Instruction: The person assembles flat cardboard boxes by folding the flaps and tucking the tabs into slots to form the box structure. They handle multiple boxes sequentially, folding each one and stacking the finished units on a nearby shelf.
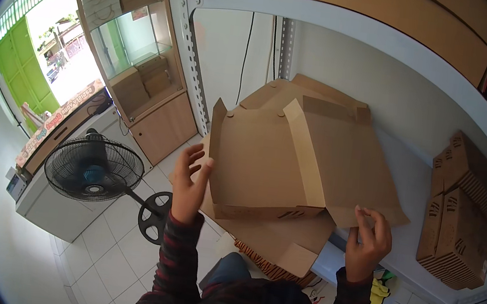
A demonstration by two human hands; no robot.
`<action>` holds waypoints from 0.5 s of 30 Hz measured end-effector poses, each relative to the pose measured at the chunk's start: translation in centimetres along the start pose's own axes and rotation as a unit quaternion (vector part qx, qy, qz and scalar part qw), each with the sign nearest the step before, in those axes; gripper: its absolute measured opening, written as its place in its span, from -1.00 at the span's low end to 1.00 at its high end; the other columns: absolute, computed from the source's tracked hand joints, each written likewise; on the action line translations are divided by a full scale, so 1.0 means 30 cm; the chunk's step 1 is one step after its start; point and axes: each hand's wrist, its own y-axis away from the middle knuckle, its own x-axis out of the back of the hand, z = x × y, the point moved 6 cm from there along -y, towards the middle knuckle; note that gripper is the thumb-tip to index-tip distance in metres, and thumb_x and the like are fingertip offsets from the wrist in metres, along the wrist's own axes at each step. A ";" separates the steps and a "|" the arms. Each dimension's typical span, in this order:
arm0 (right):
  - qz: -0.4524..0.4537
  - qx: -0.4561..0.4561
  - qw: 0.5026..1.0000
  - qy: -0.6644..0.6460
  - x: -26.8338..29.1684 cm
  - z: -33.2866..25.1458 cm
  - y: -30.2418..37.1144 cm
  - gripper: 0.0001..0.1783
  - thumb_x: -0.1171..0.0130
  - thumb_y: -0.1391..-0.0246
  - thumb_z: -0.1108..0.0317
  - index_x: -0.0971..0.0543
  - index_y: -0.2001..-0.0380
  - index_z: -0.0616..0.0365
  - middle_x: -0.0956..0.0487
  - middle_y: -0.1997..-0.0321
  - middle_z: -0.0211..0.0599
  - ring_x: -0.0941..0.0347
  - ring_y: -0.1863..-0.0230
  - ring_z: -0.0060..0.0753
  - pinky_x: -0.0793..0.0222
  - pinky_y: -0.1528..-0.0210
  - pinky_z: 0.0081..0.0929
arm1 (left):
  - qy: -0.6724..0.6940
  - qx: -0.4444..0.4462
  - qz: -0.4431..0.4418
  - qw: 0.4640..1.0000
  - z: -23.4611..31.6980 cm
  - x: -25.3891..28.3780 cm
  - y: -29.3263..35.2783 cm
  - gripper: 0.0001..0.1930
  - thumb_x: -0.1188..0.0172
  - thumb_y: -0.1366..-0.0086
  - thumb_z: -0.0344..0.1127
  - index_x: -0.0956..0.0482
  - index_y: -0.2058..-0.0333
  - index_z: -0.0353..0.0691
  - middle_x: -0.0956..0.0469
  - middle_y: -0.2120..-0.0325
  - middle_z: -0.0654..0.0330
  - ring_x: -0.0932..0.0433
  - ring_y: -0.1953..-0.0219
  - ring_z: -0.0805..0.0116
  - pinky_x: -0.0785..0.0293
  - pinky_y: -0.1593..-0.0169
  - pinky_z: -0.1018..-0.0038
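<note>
A brown cardboard box (pixel 261 160) lies with its lid (pixel 353 160) folded back to the right, its side walls raised. My left hand (pixel 188 188) is beside the box's left wall, thumb and fingers apart, holding nothing. At the near edge of the lid is my right hand (pixel 368 242), its fingers bent but apart; whether the fingertips touch the cardboard is hard to see. Under the box more flat cardboard (pixel 280 243) shows, with another brown sheet (pixel 331 91) behind it.
Stacks of folded brown boxes (pixel 457 235) stand to the right on the white shelf (pixel 404 173). Overhead, a metal shelf beam (pixel 347 19) carries large cartons (pixel 396 18). On the left are a black standing fan (pixel 93 169) and a glass-fronted cabinet (pixel 139 58). A yellow item (pixel 380 292) lies low at right.
</note>
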 end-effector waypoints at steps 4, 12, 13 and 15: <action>-0.062 -0.008 0.997 0.036 -0.028 0.015 0.020 -0.54 -0.17 0.21 0.66 -0.64 0.13 0.15 -0.59 0.10 -0.27 -0.55 0.27 -0.20 -0.45 0.24 -0.35 | 0.146 0.188 -0.065 0.969 -0.181 -0.026 -0.029 -0.43 -0.15 -0.31 -0.22 -0.19 -0.21 -0.30 -0.38 -0.07 0.00 -0.44 -0.04 0.24 -0.38 -0.09 0.32; 0.039 -0.022 0.999 -0.015 -0.029 0.152 0.038 -0.44 -0.01 0.12 0.75 -0.58 -0.01 0.18 -0.53 -0.10 -0.07 -0.52 -0.06 0.00 -0.45 -0.07 -0.23 | 0.355 0.222 -0.185 0.889 -0.184 -0.171 0.063 -0.12 -0.23 -0.18 -0.36 0.16 -0.33 -0.33 -0.25 -0.19 -0.02 -0.39 -0.11 0.24 -0.36 -0.11 0.36; 0.051 -0.017 0.998 -0.017 -0.017 0.171 0.032 -0.44 -0.01 0.12 0.75 -0.57 -0.02 0.19 -0.53 -0.11 -0.07 -0.51 -0.08 -0.01 -0.45 -0.08 -0.23 | 0.347 0.203 -0.199 0.894 -0.170 -0.185 0.082 -0.09 -0.25 -0.15 -0.38 0.18 -0.34 -0.33 -0.22 -0.21 -0.03 -0.37 -0.15 0.22 -0.35 -0.14 0.33; 0.076 -0.003 0.997 -0.018 0.009 0.211 0.015 -0.43 0.00 0.11 0.76 -0.57 -0.02 0.19 -0.52 -0.13 -0.07 -0.49 -0.12 -0.02 -0.44 -0.11 -0.23 | 0.368 0.176 -0.204 0.890 -0.113 -0.210 0.125 -0.04 -0.30 -0.08 -0.42 0.17 -0.34 -0.33 -0.17 -0.24 -0.02 -0.31 -0.20 0.19 -0.30 -0.20 0.30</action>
